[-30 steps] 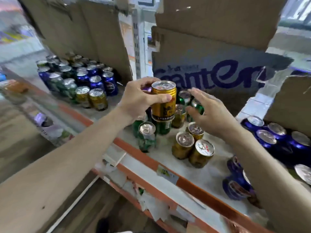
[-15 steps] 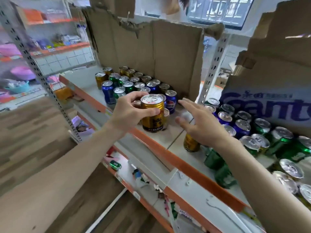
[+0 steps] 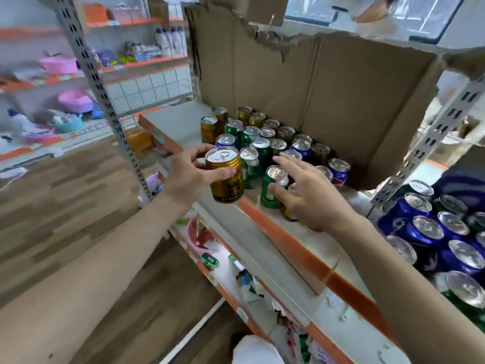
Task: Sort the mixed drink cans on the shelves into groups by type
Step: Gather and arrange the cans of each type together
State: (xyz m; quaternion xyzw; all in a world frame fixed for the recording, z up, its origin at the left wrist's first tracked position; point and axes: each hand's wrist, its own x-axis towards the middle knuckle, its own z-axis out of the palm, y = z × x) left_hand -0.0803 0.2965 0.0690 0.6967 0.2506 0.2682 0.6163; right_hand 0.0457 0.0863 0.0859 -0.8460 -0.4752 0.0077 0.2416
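The left hand (image 3: 187,177) grasps a gold can (image 3: 226,177) upright above the orange shelf edge (image 3: 283,237), while the right hand (image 3: 307,195), fingers spread and released, touches a green can (image 3: 271,189) standing among mixed cans (image 3: 265,137) before the cardboard backing (image 3: 328,101).

Bright, even daylight fills the scene, with glare on the silver can tops (image 3: 460,253). Wide-angle distortion bends the grey perforated shelf upright (image 3: 101,98). The left background is motion-blurred.
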